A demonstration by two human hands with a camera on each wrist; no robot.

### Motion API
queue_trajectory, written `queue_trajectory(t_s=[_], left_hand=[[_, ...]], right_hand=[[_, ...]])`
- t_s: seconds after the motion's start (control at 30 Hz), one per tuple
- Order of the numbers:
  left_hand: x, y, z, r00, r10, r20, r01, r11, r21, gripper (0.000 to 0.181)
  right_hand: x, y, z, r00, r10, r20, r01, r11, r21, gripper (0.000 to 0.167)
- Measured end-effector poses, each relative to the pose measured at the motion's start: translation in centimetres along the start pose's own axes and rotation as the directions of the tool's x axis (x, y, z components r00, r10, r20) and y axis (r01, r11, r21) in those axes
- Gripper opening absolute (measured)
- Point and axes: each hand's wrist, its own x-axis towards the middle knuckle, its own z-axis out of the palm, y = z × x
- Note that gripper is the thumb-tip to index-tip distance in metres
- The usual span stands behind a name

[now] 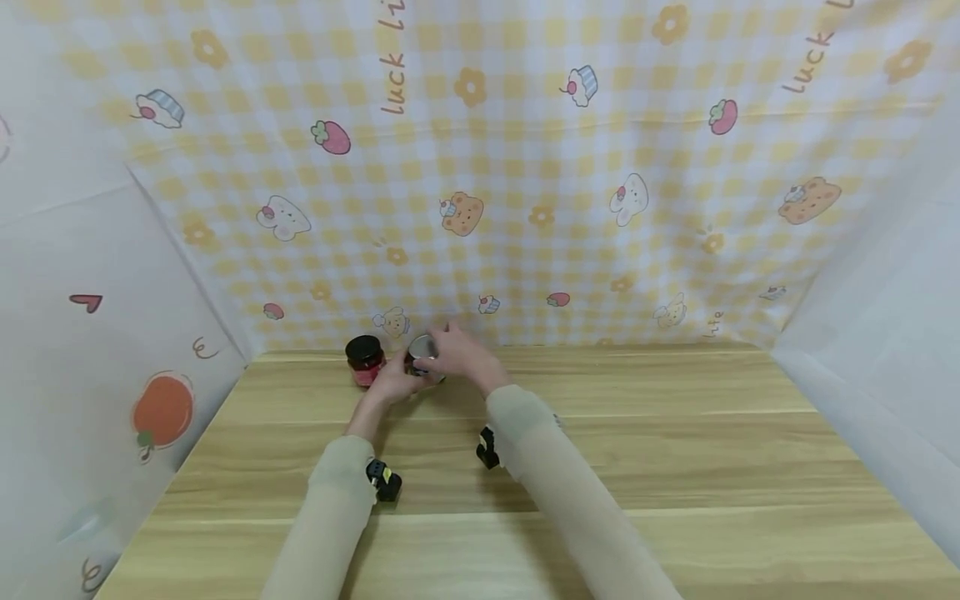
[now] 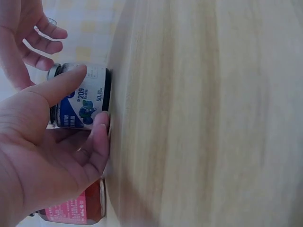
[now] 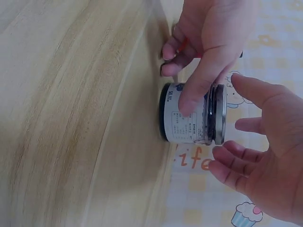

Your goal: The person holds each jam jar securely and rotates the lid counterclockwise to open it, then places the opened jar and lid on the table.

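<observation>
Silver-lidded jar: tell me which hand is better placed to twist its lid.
Probably the right hand: its fingers spread close by the lid, while the left hand grips the jar around its body.

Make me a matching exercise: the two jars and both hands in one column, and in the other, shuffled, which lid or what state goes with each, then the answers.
Column one
1. blue-labelled jar
2. left hand
3. pink-labelled jar
4. right hand

Column two
A. topped by a black lid
B. spread open beside a lid
C. topped by a silver lid
D. gripping a jar

Pairs: 1-C, 2-D, 3-A, 4-B
</observation>
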Motion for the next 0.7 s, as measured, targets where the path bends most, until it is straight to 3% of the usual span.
queue_trajectory(t_s=[0.2,0.7], left_hand=[[0.6,-0.4,0.3,0.999,-0.042,-0.023,0.040,0.993,-0.111,0.079],[1.0,-0.5,0.3,0.995,-0.075,-0.064,0.069,0.993,-0.091,0.070]], right_hand=[[0.4,-0.4,0.1,0.999,0.054,0.006,-0.054,0.998,-0.018,0.063],[1.1,-0.5,0.7,0.990,0.136,-0.023,-0.138,0.983,-0.120,0.064]])
